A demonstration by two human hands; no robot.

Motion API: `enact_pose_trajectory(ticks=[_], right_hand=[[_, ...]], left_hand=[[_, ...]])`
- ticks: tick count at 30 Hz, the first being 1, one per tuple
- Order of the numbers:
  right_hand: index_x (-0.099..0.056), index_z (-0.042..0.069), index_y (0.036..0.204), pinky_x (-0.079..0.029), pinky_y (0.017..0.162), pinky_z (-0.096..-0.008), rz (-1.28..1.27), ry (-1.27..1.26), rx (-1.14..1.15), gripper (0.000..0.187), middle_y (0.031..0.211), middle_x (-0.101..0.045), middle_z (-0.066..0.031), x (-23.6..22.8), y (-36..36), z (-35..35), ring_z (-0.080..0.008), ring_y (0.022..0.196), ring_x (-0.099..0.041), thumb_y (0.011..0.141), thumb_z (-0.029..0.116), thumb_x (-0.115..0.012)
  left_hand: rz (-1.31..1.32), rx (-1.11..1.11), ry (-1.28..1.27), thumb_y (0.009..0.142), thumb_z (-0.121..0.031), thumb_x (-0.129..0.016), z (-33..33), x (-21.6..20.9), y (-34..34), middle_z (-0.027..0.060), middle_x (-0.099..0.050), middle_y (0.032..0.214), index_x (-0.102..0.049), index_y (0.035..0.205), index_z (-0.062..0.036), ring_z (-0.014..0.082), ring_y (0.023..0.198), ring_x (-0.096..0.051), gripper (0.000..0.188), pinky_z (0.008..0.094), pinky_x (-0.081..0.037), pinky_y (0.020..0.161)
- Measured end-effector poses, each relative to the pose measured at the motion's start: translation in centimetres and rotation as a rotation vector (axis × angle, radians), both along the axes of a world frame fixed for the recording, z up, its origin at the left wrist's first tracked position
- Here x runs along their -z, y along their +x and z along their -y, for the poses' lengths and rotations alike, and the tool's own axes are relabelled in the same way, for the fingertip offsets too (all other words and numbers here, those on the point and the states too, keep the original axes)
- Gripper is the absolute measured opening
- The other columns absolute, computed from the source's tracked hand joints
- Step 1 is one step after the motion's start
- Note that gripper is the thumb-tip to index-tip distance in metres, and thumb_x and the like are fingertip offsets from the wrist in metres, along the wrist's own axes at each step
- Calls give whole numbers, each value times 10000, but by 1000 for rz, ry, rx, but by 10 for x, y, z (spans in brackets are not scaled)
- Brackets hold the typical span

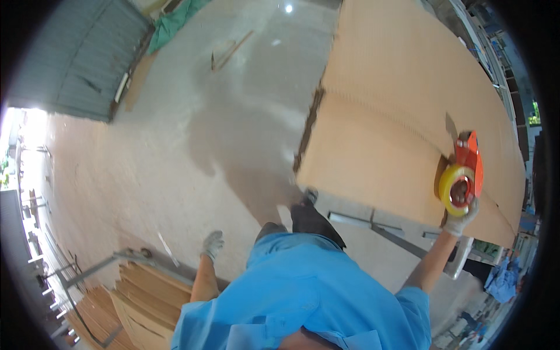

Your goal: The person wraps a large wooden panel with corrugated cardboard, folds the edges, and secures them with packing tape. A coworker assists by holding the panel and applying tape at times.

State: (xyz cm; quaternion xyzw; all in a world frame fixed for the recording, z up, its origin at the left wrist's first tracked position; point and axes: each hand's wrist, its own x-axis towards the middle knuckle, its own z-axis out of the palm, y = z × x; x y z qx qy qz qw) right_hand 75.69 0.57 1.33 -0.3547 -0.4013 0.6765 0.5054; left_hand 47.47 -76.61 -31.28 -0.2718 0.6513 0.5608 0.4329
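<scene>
My right hand (pixel 462 219), in a pale work glove, is closed on a tape dispenser (pixel 478 169) with an orange-red body. A roll of yellowish packing tape (pixel 447 185) sits on the dispenser. Hand and dispenser are at the near right part of a large brown cardboard sheet (pixel 373 146), and the dispenser casts a shadow on it. A seam crosses the cardboard. My left hand (pixel 213 245), also gloved, hangs over the floor at my left side. Its fingers are loosely extended, and nothing shows in them.
Flat cardboard pieces (pixel 140 300) are stacked at lower left beside a metal cart frame (pixel 93 274). A large grey metal box-like object (pixel 73 55) stands at far left, with green cloth (pixel 169 26) next to it. Thin strips (pixel 233 51) lie on the floor. Blue cloth (pixel 503 279) is at right.
</scene>
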Motion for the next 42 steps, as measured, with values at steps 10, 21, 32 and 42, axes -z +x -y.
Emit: enact_pose_trajectory(ticks=[10,21,32,42], right_hand=[[-521,16,1381,-452,796,-269,566,438,226,555,1092,-621,-15,-107,-25,86,-95,858,-551,936,316,-659],[-395,40,1515,-410,876,-222,809,830,659,692,1423,-495,-73,-236,-237,138,-96,1040,-510,913,263,-653],[-502,48,1425,-485,814,-232,1083,559,518,795,1261,-575,-88,-244,-441,-7,-149,1019,-588,723,349,-719],[-510,46,1417,-353,1110,-352,1355,732,528,780,1308,-577,-110,-279,-587,-146,-228,1245,-535,744,365,-744]], left_hand=[[183,549,-284,1010,-332,-476,16,11,-225,68,-647,1266,-614,1329,-117,202,932,-654,409,344,-537,769],[-409,656,111,955,-285,-632,-403,-8,-703,37,-717,1071,-681,1255,-63,126,849,-641,377,281,-529,747],[-518,1414,-84,946,-338,-647,-498,-13,-812,56,-648,802,-688,1158,-34,157,685,-587,373,320,-480,625],[-319,1415,-278,933,-365,-629,-597,52,-971,64,-663,853,-687,1153,-73,168,694,-605,370,349,-484,592]])
